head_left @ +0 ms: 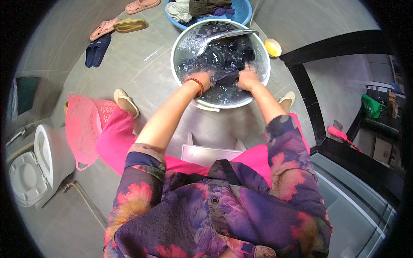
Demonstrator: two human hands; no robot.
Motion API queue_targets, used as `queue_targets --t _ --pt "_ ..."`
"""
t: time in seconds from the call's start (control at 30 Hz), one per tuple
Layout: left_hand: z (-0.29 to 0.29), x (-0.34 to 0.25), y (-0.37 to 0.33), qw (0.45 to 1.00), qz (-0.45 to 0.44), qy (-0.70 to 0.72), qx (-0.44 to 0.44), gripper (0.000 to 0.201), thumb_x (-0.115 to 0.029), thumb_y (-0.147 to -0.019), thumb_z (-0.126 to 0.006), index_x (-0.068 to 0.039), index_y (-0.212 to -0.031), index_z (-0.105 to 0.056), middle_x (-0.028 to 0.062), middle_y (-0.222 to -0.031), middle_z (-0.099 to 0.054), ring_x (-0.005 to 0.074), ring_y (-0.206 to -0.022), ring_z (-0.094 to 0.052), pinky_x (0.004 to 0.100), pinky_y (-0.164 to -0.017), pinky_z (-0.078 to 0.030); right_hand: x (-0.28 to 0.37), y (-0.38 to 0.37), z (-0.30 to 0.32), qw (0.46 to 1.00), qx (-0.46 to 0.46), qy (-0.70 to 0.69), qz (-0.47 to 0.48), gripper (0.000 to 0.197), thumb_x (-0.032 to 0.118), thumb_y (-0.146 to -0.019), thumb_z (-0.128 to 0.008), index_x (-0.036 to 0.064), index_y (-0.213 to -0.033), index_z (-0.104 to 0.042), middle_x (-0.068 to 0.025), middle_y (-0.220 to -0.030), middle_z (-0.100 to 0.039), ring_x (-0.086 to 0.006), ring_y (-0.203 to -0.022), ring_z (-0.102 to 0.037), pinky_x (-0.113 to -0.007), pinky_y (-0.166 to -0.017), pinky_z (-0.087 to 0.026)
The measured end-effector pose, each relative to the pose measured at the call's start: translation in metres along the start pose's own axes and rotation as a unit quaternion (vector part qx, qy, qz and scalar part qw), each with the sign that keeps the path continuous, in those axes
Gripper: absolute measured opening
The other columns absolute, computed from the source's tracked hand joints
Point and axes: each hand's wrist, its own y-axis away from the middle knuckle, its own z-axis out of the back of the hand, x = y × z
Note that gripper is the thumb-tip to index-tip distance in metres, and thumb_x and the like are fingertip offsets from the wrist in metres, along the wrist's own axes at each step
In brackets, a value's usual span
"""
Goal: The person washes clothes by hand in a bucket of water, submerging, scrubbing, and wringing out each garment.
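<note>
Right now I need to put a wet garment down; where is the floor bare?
Bare tiles lie left of the white basin, between it, the dark slippers and the pink basket. Behind the basin it is crowded: the blue tub of clothes and a yellow bowl.

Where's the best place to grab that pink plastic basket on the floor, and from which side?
Take the pink basket by the loop handle at its lower rim, near the toilet. It lies tipped on its side with the open mouth facing left, so that handle sticks out free of the floor. Coming from the person's left looks easiest, with the grip closing through the loop; the upper handle would likely work too.
</note>
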Motion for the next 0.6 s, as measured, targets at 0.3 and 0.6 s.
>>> queue_targets --t 0.3,0.6 --pt "0.131 -0.057 0.027 0.943 -0.134 0.234 -0.196 0.032 -0.007 -0.067 -0.057 -0.006 -0.098 -0.064 0.0169 -0.088 -0.064 0.0261 -0.083 -0.062 0.0320 -0.080 -0.047 -0.009 0.043 0.003 0.847 -0.168 -0.485 0.137 0.042 0.012 -0.070 -0.063 0.0021 -0.110 -0.056 -0.0167 -0.100 -0.062 -0.0261 -0.094 -0.059 -0.033 -0.084 -0.044" --pt "0.207 -0.016 0.040 0.872 -0.229 0.347 -0.257 0.041 -0.013 -0.068 -0.072 -0.007 -0.106 -0.060 0.0041 -0.087 -0.064 0.0100 -0.078 -0.058 0.0229 -0.073 -0.047 0.000 0.104 0.149 0.648 -0.195 -0.691 0.253 0.016 -0.001 -0.071 -0.062 0.0030 -0.086 -0.057 -0.0030 -0.081 -0.059 -0.0104 -0.073 -0.054 -0.023 -0.072 -0.043"
